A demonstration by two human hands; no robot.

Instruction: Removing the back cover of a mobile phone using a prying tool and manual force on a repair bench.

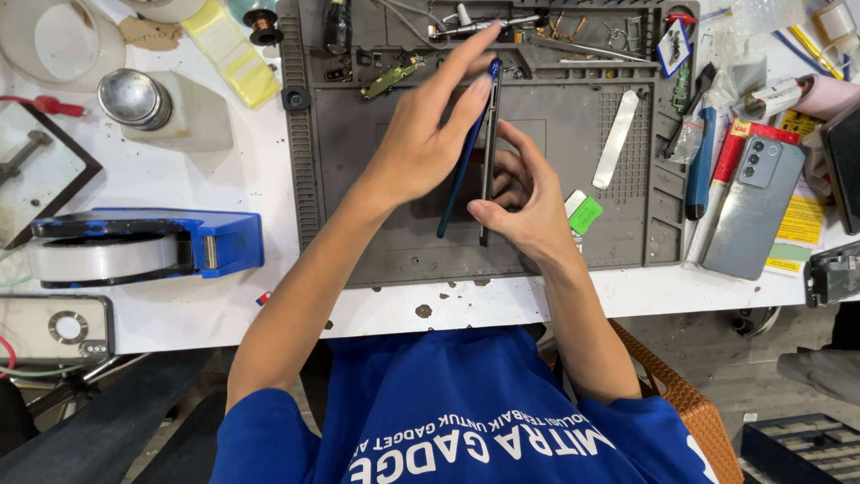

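White workbench with a grey rubber mat fills the view. Over the mat both hands hold a phone on its edge — the blue back cover is parted from the dark body. Left hand presses flat on the cover, fingers stretched; right hand is closed around the body. Nearby lie a green pick, a metal pry tool and — at left — a blue tape dispenser.
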